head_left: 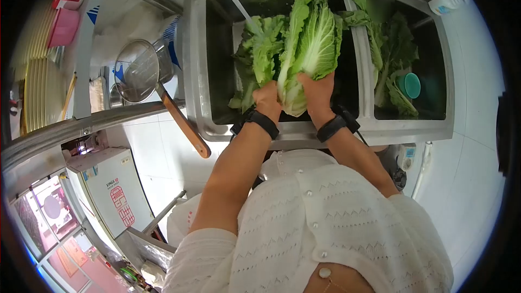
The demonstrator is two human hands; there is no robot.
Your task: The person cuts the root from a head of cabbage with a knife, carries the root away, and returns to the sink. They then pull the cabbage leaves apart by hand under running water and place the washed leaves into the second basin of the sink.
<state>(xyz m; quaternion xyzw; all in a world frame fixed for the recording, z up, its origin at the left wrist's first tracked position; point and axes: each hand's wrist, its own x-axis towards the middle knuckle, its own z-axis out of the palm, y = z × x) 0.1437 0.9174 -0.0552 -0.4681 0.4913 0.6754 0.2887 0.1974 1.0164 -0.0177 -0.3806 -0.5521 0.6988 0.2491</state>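
Observation:
My left hand (267, 97) and my right hand (317, 91) both grip the white base of a napa cabbage (309, 43), held over the left basin of a steel double sink (195, 76). A stream of tap water (234, 1) falls onto the green leaves on the cabbage's left side. Both wrists wear black bands. More loose green leaves (388, 59) lie in the right basin.
A wire strainer with a wooden handle (142, 70) rests left of the sink. A teal round object (411, 85) sits in the right basin. White tiled floor surrounds the sink; a white appliance (111, 187) stands lower left.

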